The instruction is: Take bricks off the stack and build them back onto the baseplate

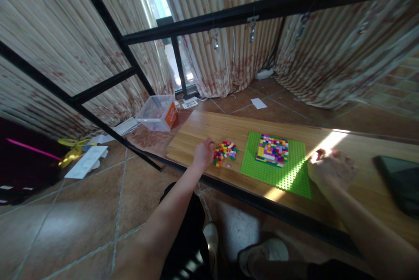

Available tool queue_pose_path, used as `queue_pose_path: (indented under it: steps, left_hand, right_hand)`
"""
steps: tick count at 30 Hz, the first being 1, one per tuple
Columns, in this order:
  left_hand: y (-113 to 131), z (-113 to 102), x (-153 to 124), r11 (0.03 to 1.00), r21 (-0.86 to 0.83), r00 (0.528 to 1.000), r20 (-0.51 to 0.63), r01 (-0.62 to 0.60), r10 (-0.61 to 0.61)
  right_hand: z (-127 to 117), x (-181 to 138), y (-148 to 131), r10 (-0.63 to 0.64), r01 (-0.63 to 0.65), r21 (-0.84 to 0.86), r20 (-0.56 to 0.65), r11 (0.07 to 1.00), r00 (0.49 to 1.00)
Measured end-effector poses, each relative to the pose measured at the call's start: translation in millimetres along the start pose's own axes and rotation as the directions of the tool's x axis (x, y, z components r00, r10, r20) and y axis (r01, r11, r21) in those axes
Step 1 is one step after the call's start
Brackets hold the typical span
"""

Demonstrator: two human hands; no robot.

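Observation:
A green baseplate (294, 175) lies on the wooden table (203, 133), with a block of many-coloured small bricks (273, 150) built on its far part. Left of the plate sits a loose pile of small coloured bricks (225, 152). My left hand (203, 154) rests at the pile's left edge, fingertips touching the bricks; whether it grips one is unclear. My right hand (330, 167) hovers just right of the baseplate in a sunlit patch, fingers curled around a small red brick (320, 152).
A dark tablet-like object (397, 181) lies at the table's right end. A clear plastic box with an orange label (157, 113) stands on the floor past the table's left end. Papers, yellow scissors (73, 146) and a black metal frame (108, 83) are at left. Curtains hang behind.

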State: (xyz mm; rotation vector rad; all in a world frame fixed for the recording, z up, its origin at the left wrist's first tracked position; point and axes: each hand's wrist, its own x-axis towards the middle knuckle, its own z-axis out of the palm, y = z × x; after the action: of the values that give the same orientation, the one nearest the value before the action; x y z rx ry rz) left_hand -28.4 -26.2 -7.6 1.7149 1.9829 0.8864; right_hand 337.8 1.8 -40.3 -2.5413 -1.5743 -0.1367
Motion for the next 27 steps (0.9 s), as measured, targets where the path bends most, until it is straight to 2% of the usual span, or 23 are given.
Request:
queue_pose_path:
  steps: [5,9,13,23,27]
  left_hand:
    - [9.3,-4.4,3.3,0.969,0.211,0.991,0.070,-0.129,0.117]
    - [8.1,0.8,4.4,0.945,0.262,0.975,0.156,-0.194,0.157]
    - [6.0,2.8,2.9,0.940,0.253,0.965,0.180,-0.231,0.189]
    - [14.5,-0.5,0.4,0.969,0.190,0.977,0.171,-0.161,0.128]
    - [12.9,-7.2,-9.4,0.991,0.108,0.995,0.069,-0.082,0.075]
  right_hand:
    - [0.3,0.7,0.3,0.001,-0.001,-0.008,0.016,1.000,1.000]
    - [2.4,1.8,1.2,0.000,0.000,-0.025,0.018,1.000,1.000]
    - [4.7,2.7,2.2,0.009,-0.009,-0.016,0.016,1.000,1.000]
    - [5.8,3.1,2.4,0.009,-0.009,-0.020,0.014,1.000,1.000]
    - [5.6,3.6,3.3,0.000,0.000,-0.007,0.021,1.000,1.000]
